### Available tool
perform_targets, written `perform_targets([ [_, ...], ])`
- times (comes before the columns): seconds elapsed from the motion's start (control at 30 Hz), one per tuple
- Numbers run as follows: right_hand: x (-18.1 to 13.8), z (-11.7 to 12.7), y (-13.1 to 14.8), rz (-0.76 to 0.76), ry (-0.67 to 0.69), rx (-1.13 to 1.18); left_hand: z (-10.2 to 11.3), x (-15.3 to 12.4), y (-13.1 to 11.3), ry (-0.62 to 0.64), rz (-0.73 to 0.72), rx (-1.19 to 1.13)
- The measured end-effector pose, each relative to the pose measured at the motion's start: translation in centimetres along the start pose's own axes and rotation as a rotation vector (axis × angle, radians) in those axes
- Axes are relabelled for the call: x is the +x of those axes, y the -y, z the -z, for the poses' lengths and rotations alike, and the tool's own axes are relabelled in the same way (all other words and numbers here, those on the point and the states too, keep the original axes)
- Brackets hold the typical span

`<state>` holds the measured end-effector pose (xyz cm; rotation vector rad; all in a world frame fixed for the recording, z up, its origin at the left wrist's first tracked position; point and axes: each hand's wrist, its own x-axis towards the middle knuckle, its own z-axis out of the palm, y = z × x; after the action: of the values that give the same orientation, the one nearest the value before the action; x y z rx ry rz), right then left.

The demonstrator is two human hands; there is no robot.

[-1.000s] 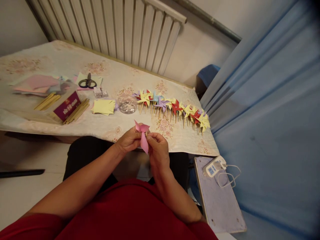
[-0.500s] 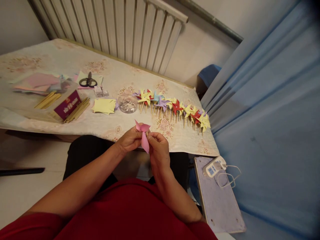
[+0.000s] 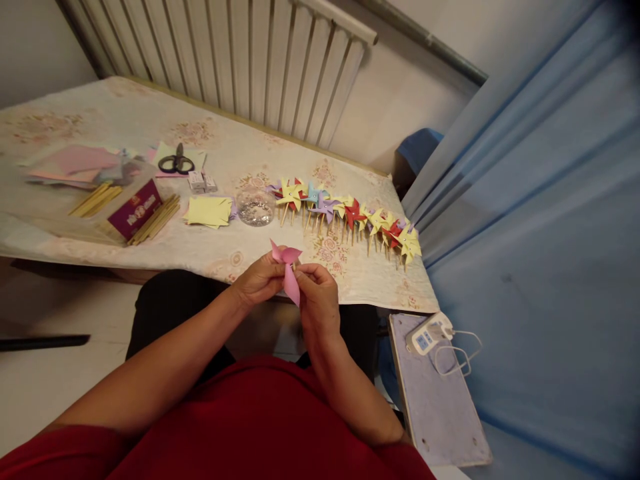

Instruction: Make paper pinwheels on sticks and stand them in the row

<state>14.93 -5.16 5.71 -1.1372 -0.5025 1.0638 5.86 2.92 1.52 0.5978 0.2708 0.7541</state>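
Your left hand (image 3: 261, 277) is pinched closed on a smooth pink paper pinwheel (image 3: 292, 285) with curled, pointed blades, at the near edge of the bench (image 3: 240, 150); your right hand (image 3: 319, 288) is bunched in a tight pinch at its centre. Beyond sit a round clear dish (image 3: 257, 195), yellow paper (image 3: 207, 212) and a row of pinwheels (image 3: 353, 213) on thin sticks (image 3: 370, 245). Floral cloth (image 3: 370, 287) covers the bench, a ribbed radiator (image 3: 255, 60) behind, a blue curtain (image 3: 540, 280) at the right

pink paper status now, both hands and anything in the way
Left hand gripping pink paper. Right hand at its centre, exact grip hidden. Paper folded into blades. Round dish beyond hands, not blocking.
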Motion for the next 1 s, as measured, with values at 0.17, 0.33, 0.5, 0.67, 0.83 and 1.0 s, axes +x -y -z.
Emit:
perform_targets([
  [0.17,0.08,0.13,-0.14,0.009,-0.002,-0.020,-0.08,0.00,-0.03,-0.008,-0.010,0.016],
  [0.33,0.22,0.27,-0.28,0.006,0.005,-0.049,0.18,0.15,-0.05,0.000,-0.002,0.043],
  [0.5,0.19,0.25,-0.34,0.013,0.007,-0.074,0.13,0.17,-0.16,-0.012,0.016,0.049],
  [0.67,0.33,0.42,-0.76,0.054,0.004,-0.107,-0.06,0.14,-0.21,-0.036,0.007,0.039],
  [0.83,0.33,0.48,-1.00,0.069,0.002,-0.125,0.17,0.24,-0.01,-0.050,0.017,0.030],
  [1.0,0.35,0.39,-0.95,0.081,-0.005,-0.151,0.25,0.24,0.06,-0.030,0.037,0.053],
])
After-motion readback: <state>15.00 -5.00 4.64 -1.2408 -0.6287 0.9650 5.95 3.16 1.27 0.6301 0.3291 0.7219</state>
